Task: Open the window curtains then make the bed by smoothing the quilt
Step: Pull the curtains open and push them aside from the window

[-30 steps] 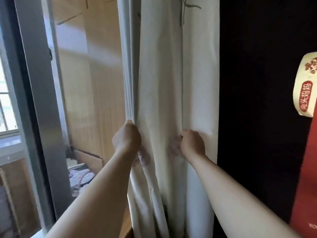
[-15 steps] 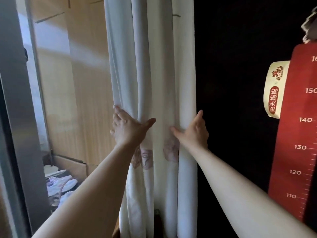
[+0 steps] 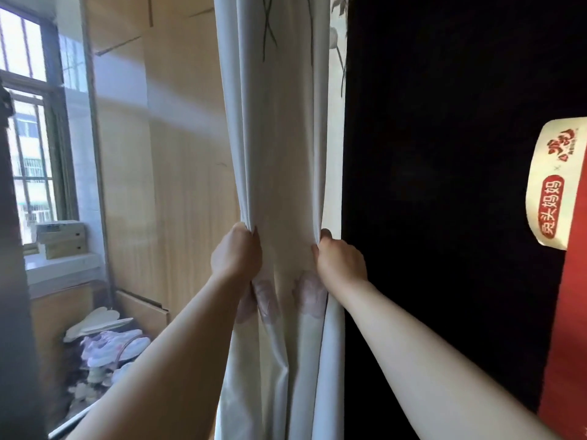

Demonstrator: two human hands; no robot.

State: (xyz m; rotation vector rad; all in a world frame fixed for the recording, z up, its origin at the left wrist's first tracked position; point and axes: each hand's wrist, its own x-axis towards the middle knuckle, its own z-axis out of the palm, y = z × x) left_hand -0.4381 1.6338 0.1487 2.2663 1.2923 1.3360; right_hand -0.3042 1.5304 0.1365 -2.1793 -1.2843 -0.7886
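Left hand: left hand (image 3: pixel 236 252) has its fingers curled round the left folds of the bunched curtain, gripping them
Right hand: right hand (image 3: pixel 341 263) has its fingers curled round the right folds at about the same height; the cloth between the two hands is pulled flat
Curtain: cream curtain (image 3: pixel 286 138) with a printed stem pattern hangs gathered into a narrow column at the centre of the view, against the dark wall (image 3: pixel 444 185) on its right
Window: barred window (image 3: pixel 28 138) at the far left is uncovered and lets in daylight; the curtain is well apart from it
Stage, judged: curtain-opening appears nearly done on this side; the hands look to be bunching the folds tight
A second curtain: cannot tell, none in view
Left to do: release the curtain, go to the bed, smooth the quilt; neither bed nor quilt is in view
Surroundings: pale wooden panel (image 3: pixel 178 154) beside the curtain; boxes (image 3: pixel 60 238) on the sill; shoes (image 3: pixel 111 344) heaped on the floor below; red height chart (image 3: pixel 568 312) at the right edge
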